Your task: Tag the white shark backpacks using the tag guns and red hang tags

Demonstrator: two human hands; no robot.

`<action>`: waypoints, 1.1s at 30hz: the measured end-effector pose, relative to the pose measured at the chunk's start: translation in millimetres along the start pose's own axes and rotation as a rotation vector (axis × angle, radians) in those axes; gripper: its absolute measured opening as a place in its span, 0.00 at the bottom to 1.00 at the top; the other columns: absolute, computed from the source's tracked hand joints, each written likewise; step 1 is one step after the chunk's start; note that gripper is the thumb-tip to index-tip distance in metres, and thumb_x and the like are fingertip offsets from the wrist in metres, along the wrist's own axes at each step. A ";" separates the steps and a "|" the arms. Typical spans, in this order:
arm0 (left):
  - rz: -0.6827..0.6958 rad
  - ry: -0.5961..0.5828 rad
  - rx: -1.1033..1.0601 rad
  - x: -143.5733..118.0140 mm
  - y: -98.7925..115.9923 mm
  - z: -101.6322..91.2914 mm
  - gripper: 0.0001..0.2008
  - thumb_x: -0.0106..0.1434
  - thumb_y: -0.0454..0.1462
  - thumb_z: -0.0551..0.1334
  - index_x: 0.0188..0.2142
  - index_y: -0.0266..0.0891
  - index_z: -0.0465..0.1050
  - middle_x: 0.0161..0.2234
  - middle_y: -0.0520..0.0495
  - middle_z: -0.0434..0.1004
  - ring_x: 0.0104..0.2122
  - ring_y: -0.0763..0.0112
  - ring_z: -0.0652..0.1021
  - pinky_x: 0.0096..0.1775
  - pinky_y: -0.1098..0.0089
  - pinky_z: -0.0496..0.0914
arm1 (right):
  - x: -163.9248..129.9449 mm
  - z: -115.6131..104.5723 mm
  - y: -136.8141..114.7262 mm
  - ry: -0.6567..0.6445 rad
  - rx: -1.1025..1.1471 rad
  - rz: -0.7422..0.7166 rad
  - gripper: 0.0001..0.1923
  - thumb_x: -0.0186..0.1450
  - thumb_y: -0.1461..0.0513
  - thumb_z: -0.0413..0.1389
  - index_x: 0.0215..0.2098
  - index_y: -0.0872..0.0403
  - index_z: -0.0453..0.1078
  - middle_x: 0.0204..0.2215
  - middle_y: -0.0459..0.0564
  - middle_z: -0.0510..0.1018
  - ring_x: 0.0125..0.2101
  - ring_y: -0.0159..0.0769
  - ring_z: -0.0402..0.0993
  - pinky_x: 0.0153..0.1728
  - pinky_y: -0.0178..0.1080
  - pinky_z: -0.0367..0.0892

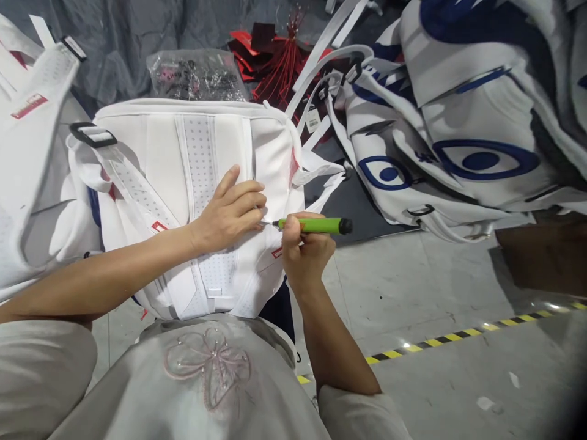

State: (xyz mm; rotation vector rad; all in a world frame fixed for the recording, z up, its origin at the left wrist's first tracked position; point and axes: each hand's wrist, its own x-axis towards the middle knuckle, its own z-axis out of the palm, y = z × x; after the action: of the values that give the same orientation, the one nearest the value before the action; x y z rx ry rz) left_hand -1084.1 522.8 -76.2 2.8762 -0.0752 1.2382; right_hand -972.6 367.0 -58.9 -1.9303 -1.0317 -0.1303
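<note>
A white backpack lies before me with its back panel and dotted shoulder straps facing up. My left hand rests on the panel beside the middle dotted strip, thumb raised apart and fingers stretched toward the right. Between thumb and fingers, my right hand grips a green pen-shaped tool with black ends. Its thin tip points left, close to my left fingertips, at the bag's surface. Whether the tip touches the fabric, I cannot tell. A small red label shows below the tip.
White bags with blue eye designs are piled at the right. Another white bag lies at the left. Behind are a clear plastic packet and red tags with cords. Yellow-black tape crosses the tiled floor.
</note>
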 end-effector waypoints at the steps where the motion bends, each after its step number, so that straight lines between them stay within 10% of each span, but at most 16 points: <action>1: 0.000 0.002 -0.003 0.3 0.1 0.0 0.11 0.71 0.44 0.57 0.35 0.41 0.68 0.41 0.52 0.72 0.56 0.71 0.69 0.72 0.58 0.43 | -0.2 0.0 0.2 -0.001 0.000 0.002 0.20 0.72 0.56 0.50 0.24 0.53 0.72 0.29 0.49 0.80 0.27 0.36 0.77 0.29 0.37 0.68; 21: -0.049 -0.084 0.062 0.3 8.4 -3.3 0.15 0.73 0.46 0.53 0.35 0.42 0.70 0.41 0.52 0.77 0.55 0.71 0.72 0.72 0.55 0.46 | -0.3 -11.7 13.2 -0.120 0.074 0.001 0.12 0.72 0.56 0.53 0.34 0.53 0.71 0.28 0.48 0.78 0.23 0.33 0.72 0.25 0.37 0.67; 28: 0.026 -0.598 0.194 47.3 0.6 -30.4 0.07 0.67 0.41 0.61 0.39 0.42 0.74 0.42 0.49 0.78 0.50 0.61 0.74 0.64 0.51 0.59 | -5.7 -13.3 22.6 -0.160 0.140 -0.012 0.14 0.69 0.56 0.54 0.30 0.56 0.72 0.28 0.50 0.78 0.20 0.32 0.71 0.22 0.36 0.67; 33: 0.080 -0.864 0.254 92.2 6.0 -52.6 0.13 0.60 0.44 0.68 0.37 0.36 0.78 0.38 0.44 0.81 0.43 0.58 0.77 0.54 0.57 0.66 | -23.9 -17.3 12.3 -0.155 0.456 -0.066 0.17 0.72 0.57 0.53 0.57 0.53 0.68 0.46 0.55 0.80 0.41 0.39 0.80 0.43 0.43 0.77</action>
State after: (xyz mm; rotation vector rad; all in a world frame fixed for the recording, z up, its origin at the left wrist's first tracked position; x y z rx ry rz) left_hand -1059.3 514.6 26.8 3.4085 -0.0355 -0.0841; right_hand -974.1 336.5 -68.3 -1.5091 -1.1163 0.2060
